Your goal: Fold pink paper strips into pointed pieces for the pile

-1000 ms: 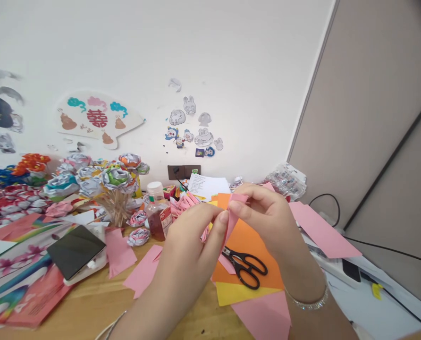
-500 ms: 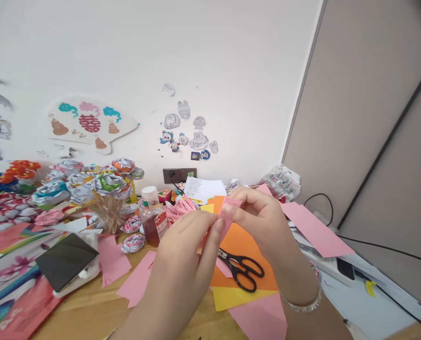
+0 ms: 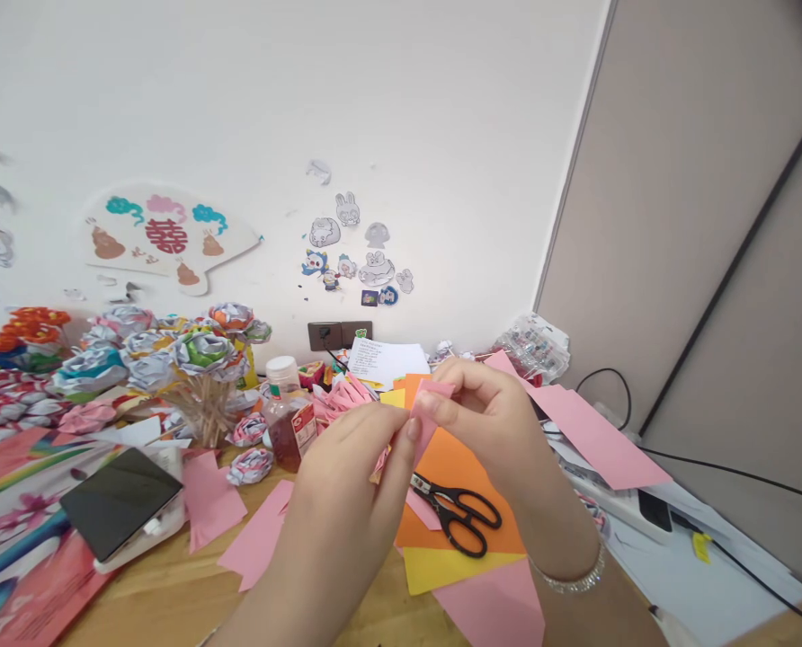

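Observation:
A small folded piece of pink paper (image 3: 426,437) is pinched between both my hands, above the middle of the table. My left hand (image 3: 353,467) grips its lower left edge between thumb and fingers. At the upper end, my right hand (image 3: 485,413) presses it between thumb and forefinger. Black-handled scissors (image 3: 467,517) lie below my hands on orange paper (image 3: 455,458), their blades partly hidden by my left hand. Yellow paper (image 3: 441,568) and a pink sheet (image 3: 499,600) show under the orange one.
Paper flowers on sticks (image 3: 202,355) stand at the left, beside a honey-coloured bottle (image 3: 286,418). A dark-screened device (image 3: 121,499) lies at front left. Pink strips (image 3: 343,395) are heaped behind my hands. A power strip (image 3: 644,512) and cables are at the right.
Both hands keep their pinch on the pink paper, with only a slight shift of the fingers. The whole view has moved a little.

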`<action>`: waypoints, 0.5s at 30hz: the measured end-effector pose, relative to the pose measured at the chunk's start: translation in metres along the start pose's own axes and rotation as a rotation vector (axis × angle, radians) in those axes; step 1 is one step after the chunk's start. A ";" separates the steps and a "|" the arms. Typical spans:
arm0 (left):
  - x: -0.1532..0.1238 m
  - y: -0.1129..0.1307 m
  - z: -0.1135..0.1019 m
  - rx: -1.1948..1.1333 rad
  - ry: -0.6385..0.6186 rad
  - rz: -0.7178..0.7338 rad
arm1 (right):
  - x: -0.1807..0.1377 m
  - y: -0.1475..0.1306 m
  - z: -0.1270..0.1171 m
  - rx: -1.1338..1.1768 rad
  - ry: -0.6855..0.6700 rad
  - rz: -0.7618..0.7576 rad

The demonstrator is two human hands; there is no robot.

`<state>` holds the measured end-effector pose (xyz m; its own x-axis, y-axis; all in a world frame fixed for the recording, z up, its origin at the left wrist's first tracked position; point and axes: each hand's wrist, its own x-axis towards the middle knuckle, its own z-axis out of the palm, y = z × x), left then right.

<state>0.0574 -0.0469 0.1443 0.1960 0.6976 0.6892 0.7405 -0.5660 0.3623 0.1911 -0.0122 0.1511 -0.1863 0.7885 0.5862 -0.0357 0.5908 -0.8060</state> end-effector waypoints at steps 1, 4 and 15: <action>0.000 0.000 0.000 -0.001 0.001 -0.001 | 0.000 0.000 0.000 -0.005 0.002 0.008; 0.000 -0.001 0.000 -0.002 0.004 -0.007 | -0.001 -0.001 0.000 -0.023 0.009 0.041; 0.002 0.000 0.000 0.023 0.015 -0.060 | 0.002 0.003 0.000 -0.089 0.032 0.048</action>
<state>0.0578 -0.0451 0.1455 0.1410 0.7232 0.6761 0.7654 -0.5128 0.3889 0.1905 -0.0086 0.1500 -0.1544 0.8205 0.5505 0.0603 0.5639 -0.8236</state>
